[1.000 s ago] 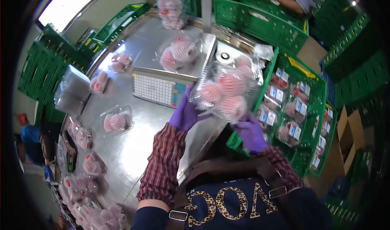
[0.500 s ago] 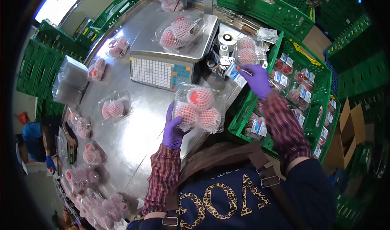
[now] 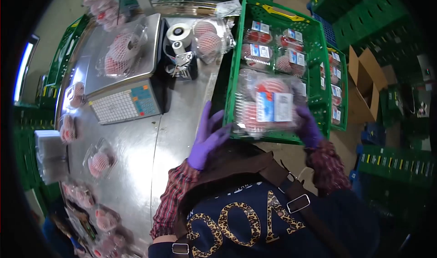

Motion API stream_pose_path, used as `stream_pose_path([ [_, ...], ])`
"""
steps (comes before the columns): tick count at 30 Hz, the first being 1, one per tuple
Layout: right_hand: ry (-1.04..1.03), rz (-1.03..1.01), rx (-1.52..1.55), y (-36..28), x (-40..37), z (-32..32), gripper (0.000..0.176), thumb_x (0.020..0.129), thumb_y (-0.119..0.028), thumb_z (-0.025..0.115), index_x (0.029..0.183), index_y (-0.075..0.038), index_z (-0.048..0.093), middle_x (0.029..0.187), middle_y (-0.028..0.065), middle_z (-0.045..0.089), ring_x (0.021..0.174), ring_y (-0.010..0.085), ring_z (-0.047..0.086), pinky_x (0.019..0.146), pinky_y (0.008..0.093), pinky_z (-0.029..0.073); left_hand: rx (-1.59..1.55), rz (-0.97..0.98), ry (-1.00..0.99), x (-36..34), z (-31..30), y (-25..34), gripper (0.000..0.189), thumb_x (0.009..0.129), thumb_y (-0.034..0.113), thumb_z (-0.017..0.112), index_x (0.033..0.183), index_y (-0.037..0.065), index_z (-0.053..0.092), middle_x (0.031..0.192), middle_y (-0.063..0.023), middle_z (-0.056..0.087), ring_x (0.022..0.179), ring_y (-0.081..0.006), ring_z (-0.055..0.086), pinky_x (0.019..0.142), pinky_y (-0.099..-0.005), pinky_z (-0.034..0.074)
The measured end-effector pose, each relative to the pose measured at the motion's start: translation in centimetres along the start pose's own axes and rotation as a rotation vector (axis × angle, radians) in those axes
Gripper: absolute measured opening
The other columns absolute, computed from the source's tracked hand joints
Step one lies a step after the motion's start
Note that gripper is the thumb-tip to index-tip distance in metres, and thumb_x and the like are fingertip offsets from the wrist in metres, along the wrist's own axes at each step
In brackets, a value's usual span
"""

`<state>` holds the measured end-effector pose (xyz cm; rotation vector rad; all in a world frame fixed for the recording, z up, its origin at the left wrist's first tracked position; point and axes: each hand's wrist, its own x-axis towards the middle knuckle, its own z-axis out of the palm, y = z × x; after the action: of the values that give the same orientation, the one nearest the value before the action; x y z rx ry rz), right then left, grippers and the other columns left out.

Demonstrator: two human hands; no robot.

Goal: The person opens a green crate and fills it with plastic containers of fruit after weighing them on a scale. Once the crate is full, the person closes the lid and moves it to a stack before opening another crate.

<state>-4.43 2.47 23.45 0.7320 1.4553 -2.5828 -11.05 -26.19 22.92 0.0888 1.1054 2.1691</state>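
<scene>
A clear plastic pack of fruit in pink foam nets [image 3: 268, 87], with a blue and white label [image 3: 274, 107] on its lid, is over the near part of a green crate [image 3: 233, 89]. My right hand [image 3: 309, 127], in a purple glove, grips the pack at its right side. Near the crate's left edge my left hand [image 3: 207, 142], also gloved, has its thumb and fingers apart and nothing in it. Labelled packs [image 3: 259, 53] lie in rows in the crate behind the held pack.
Left of the crate, a scale [image 3: 125, 101] bears another pack [image 3: 120, 53]. Label rolls [image 3: 178, 34] and an unlabelled pack [image 3: 207, 39] are beside it. Several netted packs line the steel table [image 3: 132, 167]. An open cardboard box [image 3: 366, 85] stands at the right.
The view has turned right. The pack has moved from the table side to over the crate and now bears a label. My left hand has let go of it; my right hand has taken hold.
</scene>
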Motion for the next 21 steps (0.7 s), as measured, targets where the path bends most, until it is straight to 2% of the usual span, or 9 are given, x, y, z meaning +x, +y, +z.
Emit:
stream_pose_path([
  [4,0.413,-0.034,-0.438,-2.8,-2.6,-5.9,0.063,0.074,-0.022,0.060,0.129,-0.005,0.033,0.118,0.0107,0.047,0.098,0.0203,0.053,0.077,0.0315,0.048,-0.056,0.109,0.326,-3.0,-6.3,1.3,0.052,0.089,0.032,0.037,0.136,0.015,0.023,0.130,-0.0175,0.034,0.116,-0.0310,0.041,0.096,-0.0394,0.036],
  [9,0.390,0.321,-0.144,3.0,0.5,-14.3,0.038,0.082,-0.027,0.051,0.115,-0.008,0.047,0.110,0.0083,0.052,0.095,0.0184,0.053,0.080,0.0298,0.045,-0.374,0.096,0.728,-8.8,-15.7,1.9,0.042,0.089,0.028,0.043,0.127,0.011,0.038,0.126,-0.0139,0.040,0.113,-0.0273,0.043,0.095,-0.0376,0.037],
  [10,0.276,-0.068,-0.483,7.6,3.1,-24.4,0.036,0.085,-0.028,0.047,0.116,-0.008,0.047,0.104,0.0081,0.055,0.090,0.0179,0.055,0.079,0.0311,0.045,-0.465,0.112,0.828,-10.5,-17.6,1.8,0.040,0.088,0.026,0.045,0.125,0.010,0.041,0.126,-0.0132,0.040,0.113,-0.0268,0.043,0.095,-0.0370,0.038],
  [11,0.220,0.064,-0.390,5.2,2.6,-18.3,0.036,0.087,-0.026,0.045,0.117,-0.008,0.046,0.103,0.0085,0.054,0.090,0.0186,0.054,0.078,0.0309,0.046,-0.477,0.138,0.851,-12.6,-19.5,1.6,0.038,0.087,0.024,0.049,0.121,0.009,0.044,0.126,-0.0123,0.040,0.113,-0.0262,0.043,0.095,-0.0363,0.038],
  [14,0.160,0.240,-0.618,3.9,4.4,-21.5,0.062,0.072,-0.002,0.063,0.127,-0.004,0.035,0.111,0.0158,0.050,0.092,0.0245,0.054,0.076,0.0351,0.048,-0.559,0.298,1.086,-18.8,-27.0,-1.1,0.032,0.087,0.017,0.046,0.116,0.007,0.037,0.126,-0.0209,0.038,0.107,-0.0392,0.045,0.081,-0.0432,0.045],
  [16,0.118,0.076,-1.389,4.7,7.7,-33.1,0.062,0.072,-0.012,0.065,0.125,0.002,0.037,0.116,0.0162,0.048,0.100,0.0214,0.051,0.078,0.0306,0.046,-0.809,0.381,1.223,-20.1,-28.8,0.5,0.038,0.087,0.019,0.047,0.120,0.005,0.034,0.126,-0.0195,0.037,0.111,-0.0380,0.042,0.086,-0.0420,0.043],
  [18,0.320,0.084,-1.422,0.4,8.4,-17.8,0.060,0.076,-0.013,0.062,0.125,0.007,0.035,0.121,0.0166,0.046,0.108,0.0217,0.046,0.086,0.0319,0.041,-0.914,0.486,1.209,-22.3,-33.2,0.0,0.041,0.087,0.023,0.045,0.123,0.006,0.035,0.125,-0.0122,0.041,0.117,-0.0310,0.038,0.098,-0.0400,0.035],
  [20,0.188,-0.417,-1.303,-0.9,12.1,-13.5,0.053,0.081,-0.015,0.056,0.125,0.006,0.035,0.122,0.0151,0.045,0.110,0.0213,0.045,0.091,0.0328,0.037,-0.958,0.550,1.134,-23.9,-35.4,0.8,0.039,0.088,0.022,0.043,0.123,0.006,0.036,0.128,-0.0090,0.040,0.119,-0.0298,0.036,0.100,-0.0381,0.033],
  [21,-0.002,-0.424,-1.117,-1.5,13.3,-9.3,0.049,0.084,-0.018,0.053,0.126,0.003,0.037,0.123,0.0131,0.046,0.110,0.0208,0.046,0.090,0.0324,0.038,-0.916,0.611,1.189,-24.8,-37.2,1.2,0.038,0.088,0.020,0.042,0.122,0.006,0.036,0.129,-0.0102,0.038,0.120,-0.0298,0.035,0.100,-0.0377,0.032],
])
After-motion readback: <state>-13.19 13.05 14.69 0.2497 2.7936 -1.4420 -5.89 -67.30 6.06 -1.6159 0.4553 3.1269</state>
